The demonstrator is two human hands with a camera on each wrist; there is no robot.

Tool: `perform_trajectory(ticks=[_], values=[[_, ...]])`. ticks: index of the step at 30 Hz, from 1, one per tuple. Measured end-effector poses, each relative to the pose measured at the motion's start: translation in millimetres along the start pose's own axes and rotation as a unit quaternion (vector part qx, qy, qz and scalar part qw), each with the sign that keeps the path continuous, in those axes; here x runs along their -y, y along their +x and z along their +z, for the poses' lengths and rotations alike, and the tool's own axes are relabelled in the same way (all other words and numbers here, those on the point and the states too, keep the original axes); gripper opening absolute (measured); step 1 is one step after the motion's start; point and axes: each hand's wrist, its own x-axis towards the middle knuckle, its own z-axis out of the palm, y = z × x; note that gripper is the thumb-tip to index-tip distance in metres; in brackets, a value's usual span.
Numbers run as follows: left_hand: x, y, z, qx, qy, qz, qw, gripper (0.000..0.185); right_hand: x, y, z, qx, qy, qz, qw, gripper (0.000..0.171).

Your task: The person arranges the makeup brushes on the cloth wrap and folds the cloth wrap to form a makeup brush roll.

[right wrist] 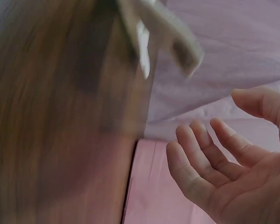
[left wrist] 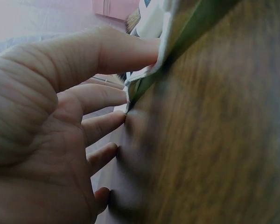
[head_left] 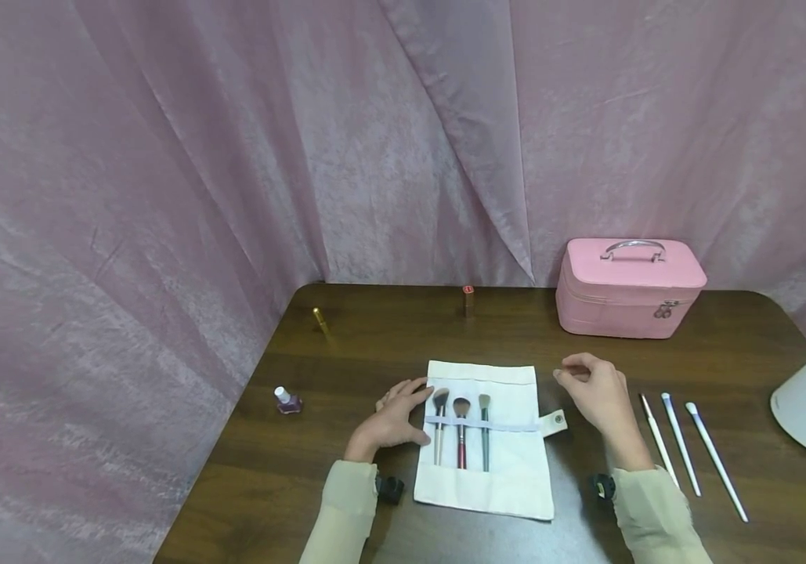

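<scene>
Cloth brush roll (head_left: 490, 439) lies open mid-tabletop (head_left: 346, 345); three brushes (head_left: 460, 427) already under elastic band. Three white-handled brushes (head_left: 684, 450) lie loose at right, not yet loaded. Left hand (head_left: 395, 419) grip relaxed, fingertips touching roll's left edge. Right hand (head_left: 596, 395) grip apart, empty, hovers by snap tab (head_left: 553, 423).

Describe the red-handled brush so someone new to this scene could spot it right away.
Find the white cloth roll lying open on the dark table, at the left hand. Three brushes sit under its strap; the red-handled brush is the middle one, between a pale-handled and a green-handled brush.
</scene>
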Motion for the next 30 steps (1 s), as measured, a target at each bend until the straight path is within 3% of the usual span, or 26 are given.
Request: perform_trajectory(ticks=[8,17,23,30], values=[[0.1,-1.0,0.5,0.000,0.002,-0.005,1.0000,0.084,-25,2,-22,-0.020,-0.059,-0.001,0.998,0.036],[-0.2,0.5,-0.8,-0.001,0.004,-0.001,1.0000,0.084,-55,-2,-47,0.016,-0.135,0.012,0.991,0.036],[-0.2,1.5,-2.1,0.001,0.009,-0.004,0.9999,0.085,-67,-3,-60,0.004,-0.155,0.031,0.987,0.036],[1.3,0.6,0.4,0.000,0.004,0.000,1.0000,0.084,-75,-6,-73,0.038,-0.166,0.065,0.983,0.032]])
